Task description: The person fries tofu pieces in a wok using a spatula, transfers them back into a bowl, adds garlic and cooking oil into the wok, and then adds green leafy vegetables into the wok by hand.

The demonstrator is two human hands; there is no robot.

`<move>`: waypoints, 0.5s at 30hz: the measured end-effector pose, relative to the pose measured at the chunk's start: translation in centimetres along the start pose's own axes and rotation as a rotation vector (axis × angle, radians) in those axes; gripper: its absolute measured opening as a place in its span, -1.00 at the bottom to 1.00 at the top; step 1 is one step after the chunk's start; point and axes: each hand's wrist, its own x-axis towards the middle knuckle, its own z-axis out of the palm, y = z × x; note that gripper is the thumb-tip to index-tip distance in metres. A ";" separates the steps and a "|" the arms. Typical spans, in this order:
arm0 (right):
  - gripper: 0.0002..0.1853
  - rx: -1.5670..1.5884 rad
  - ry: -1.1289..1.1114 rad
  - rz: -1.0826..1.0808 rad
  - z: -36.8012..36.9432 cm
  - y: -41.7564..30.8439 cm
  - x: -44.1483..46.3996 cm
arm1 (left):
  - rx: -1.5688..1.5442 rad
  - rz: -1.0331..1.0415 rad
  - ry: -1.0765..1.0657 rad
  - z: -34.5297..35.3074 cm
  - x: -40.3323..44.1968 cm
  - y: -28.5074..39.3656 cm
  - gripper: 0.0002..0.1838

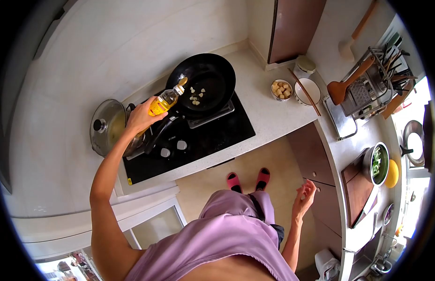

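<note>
My left hand [142, 117] is wrapped round a bottle of cooking oil [165, 102] with a yellow label. The bottle is tilted, its neck and cap pointing over the near-left rim of a black frying pan [217, 75]. Several pale pieces that look like garlic [196, 97] lie on the pan's bottom. The pan's handle [157, 136] points toward me, beneath my left forearm. My right hand [304, 196] hangs in the air by the brown cabinets, away from the counter, with loosely bent fingers apart and nothing visible in them.
A glass-lidded pot [108, 127] stands left of the pan on the black cooktop [206, 150]. To the right are a bowl of pale cubes [281, 89], a white bowl [307, 91] with chopsticks, a utensil rack [367, 86], a metal bowl of greens [376, 164] and a cutting board [356, 192].
</note>
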 end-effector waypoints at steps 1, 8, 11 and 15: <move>-0.78 -0.013 0.000 -0.008 0.2 -0.1 0.0 | 0.021 0.035 0.039 0.1 0.1 -0.3 -0.37; -0.78 -0.013 -0.001 0.001 0.4 -0.3 0.1 | 0.061 0.015 0.021 0.0 0.7 -0.5 -0.35; -0.78 -0.002 0.003 0.004 0.4 -0.4 0.4 | 0.062 -0.008 -0.011 0.0 0.9 -0.4 -0.35; -0.78 -0.002 0.010 -0.003 0.5 -0.5 0.6 | 0.082 -0.010 -0.016 -0.1 1.2 -0.3 -0.35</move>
